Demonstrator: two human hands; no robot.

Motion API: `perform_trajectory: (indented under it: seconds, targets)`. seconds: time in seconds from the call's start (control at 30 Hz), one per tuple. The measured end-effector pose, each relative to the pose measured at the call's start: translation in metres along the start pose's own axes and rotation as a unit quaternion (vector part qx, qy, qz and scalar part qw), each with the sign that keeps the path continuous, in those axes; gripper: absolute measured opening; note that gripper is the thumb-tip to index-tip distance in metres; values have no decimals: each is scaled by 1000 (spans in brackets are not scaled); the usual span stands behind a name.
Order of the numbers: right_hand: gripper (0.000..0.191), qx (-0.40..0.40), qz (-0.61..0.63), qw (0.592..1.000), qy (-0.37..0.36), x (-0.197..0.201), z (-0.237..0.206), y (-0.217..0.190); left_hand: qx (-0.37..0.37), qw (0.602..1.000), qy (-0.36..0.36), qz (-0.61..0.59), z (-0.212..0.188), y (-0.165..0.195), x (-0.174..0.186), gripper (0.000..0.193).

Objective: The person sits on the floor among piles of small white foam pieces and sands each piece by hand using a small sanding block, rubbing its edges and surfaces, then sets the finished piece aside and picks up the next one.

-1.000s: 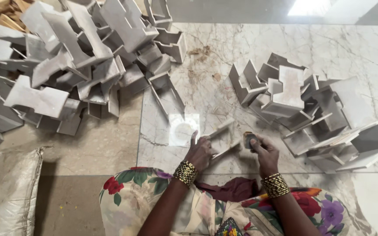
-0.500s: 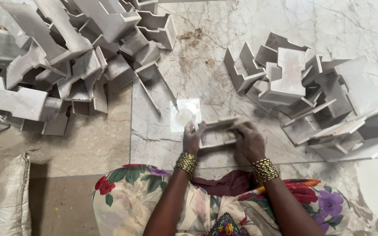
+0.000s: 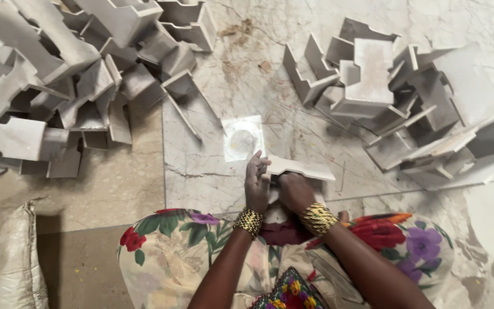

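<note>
Pale grey, flat, notched cardboard piece (image 3: 299, 167) held low over the marble floor (image 3: 212, 171), right in front of the person's lap. One edge runs level; the far end juts out past the right hand.

Left hand (image 3: 257, 184): fingers pressed together and curled, pinching the near-left end of the cardboard piece, fingertips up at its edge. Gold beaded bangle (image 3: 249, 221) on that wrist.

Right hand (image 3: 294, 193): closed over the underside of the cardboard piece, knuckles toward the camera, fingers tucked beneath and mostly hidden. Wide gold bangle (image 3: 317, 218) on this wrist.

Just beyond the cardboard piece, touching distance from the left hand's fingertips: a small white square sheet with a faint round mark (image 3: 243, 138), lying flat on the marble floor.

Nearer than the cardboard piece: floral-print cloth in cream, red and purple (image 3: 167, 252) over the knees, a dark maroon fold between them.

Right of the cardboard piece, well apart: a loose heap of grey folded cardboard trays (image 3: 395, 97), tipped every way, some upright, some on edge.

Left of and beyond the cardboard piece: a larger tumbled pile of the same grey trays (image 3: 70, 68), spreading to the frame's edge.

Far left of the cardboard piece, near the frame corner: a whitish woven sack (image 3: 4, 257) on a duller tan floor slab
</note>
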State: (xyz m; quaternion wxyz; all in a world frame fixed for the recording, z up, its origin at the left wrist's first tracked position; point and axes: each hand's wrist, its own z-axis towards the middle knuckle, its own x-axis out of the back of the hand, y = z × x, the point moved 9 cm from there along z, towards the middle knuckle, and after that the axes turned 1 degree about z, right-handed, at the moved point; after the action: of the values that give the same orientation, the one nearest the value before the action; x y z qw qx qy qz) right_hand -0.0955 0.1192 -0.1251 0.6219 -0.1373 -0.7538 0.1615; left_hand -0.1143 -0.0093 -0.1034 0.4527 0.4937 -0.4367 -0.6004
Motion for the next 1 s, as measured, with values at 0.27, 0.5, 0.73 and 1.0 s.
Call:
perform_trajectory:
  seconds: [0.27,0.5,0.73,1.0]
  targets:
    - [26,173,89,981,26,10,-26,-30,82,992,-20,93,-3,-8,-2,71]
    - [23,45,-18,998,43,40,-28,-11,25,993,7,116,1,1,6,73]
    - [15,190,86,973,100,19,-21,-48,59,985,57,155,3,-8,16,71]
    - [31,20,-88,996,28,34,-1,3,-47,987,76,137,2,5,19,78]
